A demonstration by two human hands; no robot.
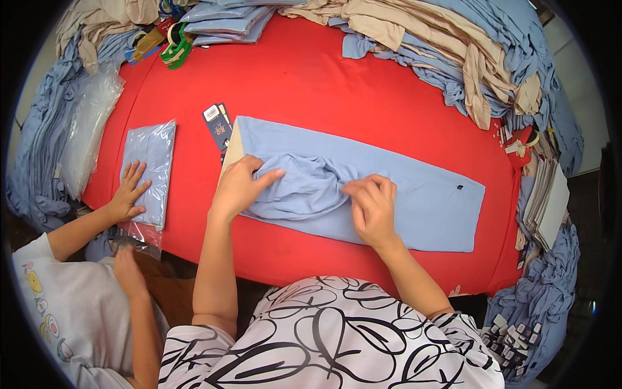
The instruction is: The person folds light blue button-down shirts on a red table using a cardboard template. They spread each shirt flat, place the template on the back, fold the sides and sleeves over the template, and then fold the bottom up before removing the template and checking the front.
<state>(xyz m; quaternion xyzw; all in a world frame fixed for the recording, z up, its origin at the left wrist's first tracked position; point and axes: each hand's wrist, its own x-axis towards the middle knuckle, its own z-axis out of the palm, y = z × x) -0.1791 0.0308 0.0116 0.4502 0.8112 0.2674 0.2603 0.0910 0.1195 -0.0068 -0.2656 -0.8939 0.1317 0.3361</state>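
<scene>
A light blue garment [421, 188] lies folded into a long flat strip, with a loose bunched part [298, 188] on its left half and a beige patch at its left end. My left hand [238, 185] rests at the left side of the bunch, thumb stretched out over the cloth and apart from the fingers. At the bunch's right side, my right hand [372, 207] pinches the cloth between thumb and fingertips. Above the garment's left end lie dark blue cardboard tags [218, 126]. A small dark mark [460, 187] shows near the right end.
On the left, a co-worker's hand [129, 194] presses on a bagged blue garment [152, 162]. Clear plastic bags [94, 123], tape dispensers [175, 48] and bagged garments [227, 23] lie beyond. Blue and beige garments [447, 48] are heaped at the far right of the red-covered table [278, 78].
</scene>
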